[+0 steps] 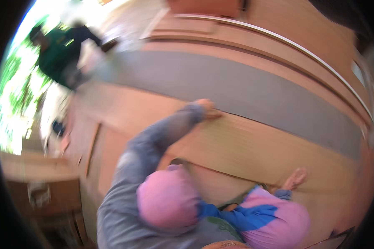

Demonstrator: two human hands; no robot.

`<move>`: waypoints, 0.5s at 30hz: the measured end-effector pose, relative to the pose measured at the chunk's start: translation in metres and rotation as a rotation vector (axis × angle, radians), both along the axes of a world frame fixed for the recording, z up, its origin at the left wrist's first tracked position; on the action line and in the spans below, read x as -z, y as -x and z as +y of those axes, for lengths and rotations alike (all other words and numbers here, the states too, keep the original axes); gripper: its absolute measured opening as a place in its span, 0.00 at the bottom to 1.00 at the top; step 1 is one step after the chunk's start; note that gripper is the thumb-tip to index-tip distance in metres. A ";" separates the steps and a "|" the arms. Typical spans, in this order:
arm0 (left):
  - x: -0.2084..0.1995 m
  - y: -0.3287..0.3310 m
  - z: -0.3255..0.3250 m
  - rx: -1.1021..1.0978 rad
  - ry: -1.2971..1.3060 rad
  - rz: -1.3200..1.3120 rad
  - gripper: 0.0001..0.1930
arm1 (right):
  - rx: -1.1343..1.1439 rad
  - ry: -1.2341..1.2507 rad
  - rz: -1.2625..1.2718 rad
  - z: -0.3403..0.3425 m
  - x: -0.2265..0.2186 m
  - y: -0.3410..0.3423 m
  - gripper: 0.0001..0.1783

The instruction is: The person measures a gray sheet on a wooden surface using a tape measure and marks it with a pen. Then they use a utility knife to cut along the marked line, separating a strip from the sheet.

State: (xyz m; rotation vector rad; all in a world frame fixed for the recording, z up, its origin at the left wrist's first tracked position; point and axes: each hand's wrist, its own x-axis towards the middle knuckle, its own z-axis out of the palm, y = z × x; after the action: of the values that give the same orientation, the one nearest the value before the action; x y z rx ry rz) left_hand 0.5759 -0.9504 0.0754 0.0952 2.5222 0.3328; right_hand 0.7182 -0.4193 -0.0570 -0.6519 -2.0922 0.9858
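A long tan wooden board (245,145) lies across in front of my bent knees in pink and blue trousers. Beyond it runs a long grey sheet (237,87), meeting the board along a dark line. My left arm, in a grey-blue sleeve, stretches forward. At the board's far edge my left hand (210,109) has its fingers curled against that edge; motion blurs the detail. Past my right knee, my right hand (295,178) rests on the board's surface with fingers stretched out, and nothing shows in it.
A person in a dark green top (56,52) stands at the far left. A cardboard box (41,199) is at the lower left, with a thin wood strip (93,149) on the floor beside it. Stacked boards (253,45) with a white edge lie beyond the grey sheet.
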 end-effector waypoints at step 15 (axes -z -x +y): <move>0.006 0.064 -0.014 0.179 -0.141 0.491 0.35 | 0.407 1.517 -0.138 -0.051 -0.041 0.009 0.12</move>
State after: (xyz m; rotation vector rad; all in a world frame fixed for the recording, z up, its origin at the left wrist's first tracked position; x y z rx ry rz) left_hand 0.5117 -0.9642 0.0698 0.5112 2.9386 0.4586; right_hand 0.7090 -0.4700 -0.0163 -1.7639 -0.8492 2.1908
